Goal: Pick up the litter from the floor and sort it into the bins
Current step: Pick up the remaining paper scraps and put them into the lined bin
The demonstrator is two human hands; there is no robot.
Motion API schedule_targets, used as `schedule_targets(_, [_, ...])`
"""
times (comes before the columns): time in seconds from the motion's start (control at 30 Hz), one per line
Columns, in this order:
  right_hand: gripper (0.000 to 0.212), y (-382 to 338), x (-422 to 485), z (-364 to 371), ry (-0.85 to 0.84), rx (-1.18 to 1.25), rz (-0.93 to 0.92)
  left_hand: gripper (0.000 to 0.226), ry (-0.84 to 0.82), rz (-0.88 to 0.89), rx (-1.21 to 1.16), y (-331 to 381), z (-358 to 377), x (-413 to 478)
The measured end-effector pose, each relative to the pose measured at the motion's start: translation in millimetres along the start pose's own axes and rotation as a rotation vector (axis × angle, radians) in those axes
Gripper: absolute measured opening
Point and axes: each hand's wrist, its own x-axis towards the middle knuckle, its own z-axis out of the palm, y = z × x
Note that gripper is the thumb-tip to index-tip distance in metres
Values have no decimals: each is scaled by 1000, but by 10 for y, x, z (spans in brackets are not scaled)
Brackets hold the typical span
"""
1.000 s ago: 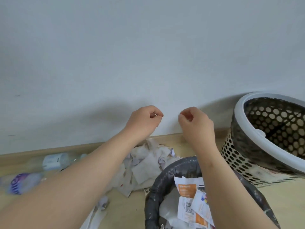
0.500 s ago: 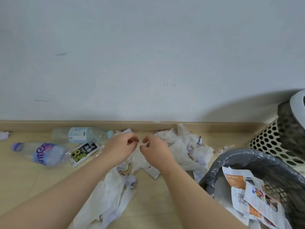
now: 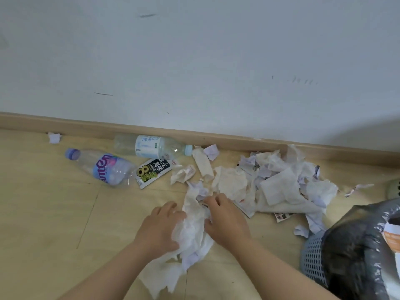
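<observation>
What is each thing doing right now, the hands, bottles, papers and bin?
left hand: grips the tissue wad
right hand: grips the same wad
purple-label bottle: on its side, capped
white-label bottle: on its side, capped
snack packet: flat on the floor
paper pile: crumpled, on the floor
lined bin: open, paper inside

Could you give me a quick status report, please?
Left grip, right grip both holding tissue wad on floor. Lined bin close right. Nothing blocking.

The left hand (image 3: 161, 230) and right hand (image 3: 227, 224) appear to grip a wad of tissue paper (image 3: 192, 228) on the wooden floor (image 3: 54, 213), near a bag-lined grey bin (image 3: 313, 263).
</observation>
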Motion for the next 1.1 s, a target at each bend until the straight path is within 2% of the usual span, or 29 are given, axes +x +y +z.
schedule_targets(0.1, [64,-104,34,156,-135,3,-141,56,107,-32,-107,-51,104,8])
schedule_targets(0.17, [65,-120,35,239,-218,-52,-181,45,156,-57,-229,-65,154,35])
schedule_targets(0.23, [60,-73,-2,333,-204,-139,-222,34,167,-104,-338,-72,180,46])
schedule_targets(0.3, [53,-10,-28,391,-102,-193,-272,24,211,-158,-439,-82,189,54])
schedule_targets(0.47, [39,86,-37,361,4,-123,-90,9,333,-224,-477,-59,109,113])
schedule_targets(0.53, [37,158,-22,331,-20,-101,-4,4,384,-289,-540,-45,35,122])
schedule_targets(0.63, [34,224,15,263,-2,-10,113,8,473,-330,-622,-37,-40,111])
schedule_targets(0.77, [35,303,-1,203,74,85,189,24,472,-253,-569,-54,-19,72])
schedule_targets(0.87, [39,261,-64,191,290,-38,37,41,437,-178,-534,-39,32,23])
schedule_targets(0.93, [38,185,-157,238,365,-96,-120,45,420,-145,-513,-18,66,-3])
schedule_targets(1.03, [37,92,-344,327,268,-165,-284,34,358,-110,-459,12,173,-49])
schedule_targets(1.1, [40,133,-437,383,198,-199,-273,28,295,-81,-417,28,293,-108])
